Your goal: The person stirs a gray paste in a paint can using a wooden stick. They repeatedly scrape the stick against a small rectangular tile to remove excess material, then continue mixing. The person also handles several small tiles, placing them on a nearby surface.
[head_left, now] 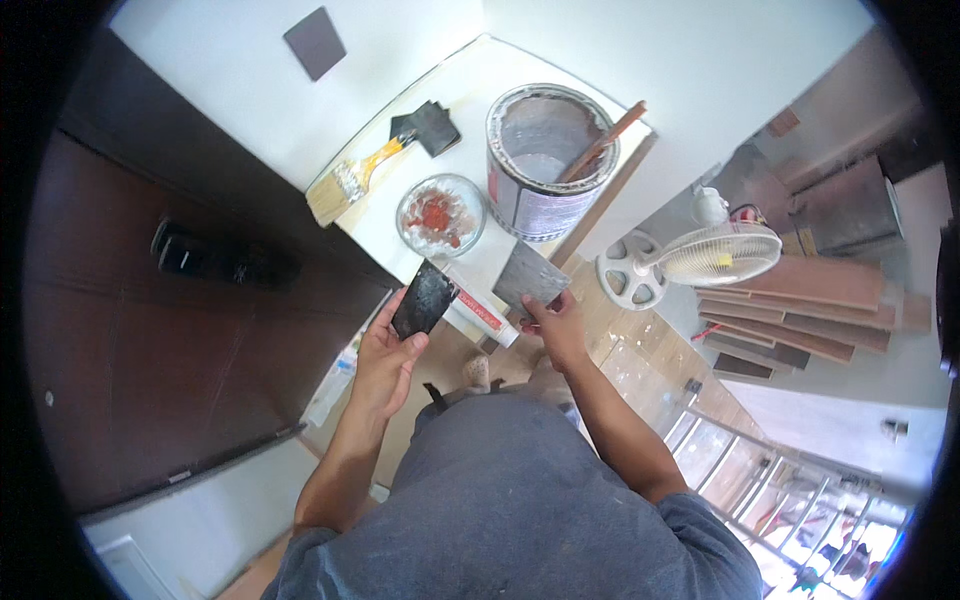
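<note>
My left hand (pixel 388 358) grips a dark rectangular plate (pixel 424 301), flecked with white along its edge. In my right hand (pixel 556 324) is a grey flat plate (pixel 529 279) with a smeared surface, held by its lower edge. Between the two plates lies a white and red tube of cream hardener (pixel 480 307), its cap pointing towards me. Just beyond stands a clear round bowl (pixel 441 216) with white and reddish-brown paste inside. To its right is a large open metal can (pixel 551 161), with a wooden stick (pixel 604 141) leaning out of it.
A yellow-handled paintbrush (pixel 356 176) and several dark square plates (pixel 427 127) lie on the white tabletop (pixel 480 79). Right of it are a white standing fan (pixel 716 253) and stacked brown boards (pixel 802 307). A metal ladder (pixel 780 480) is at lower right, a dark door (pixel 150 330) at left.
</note>
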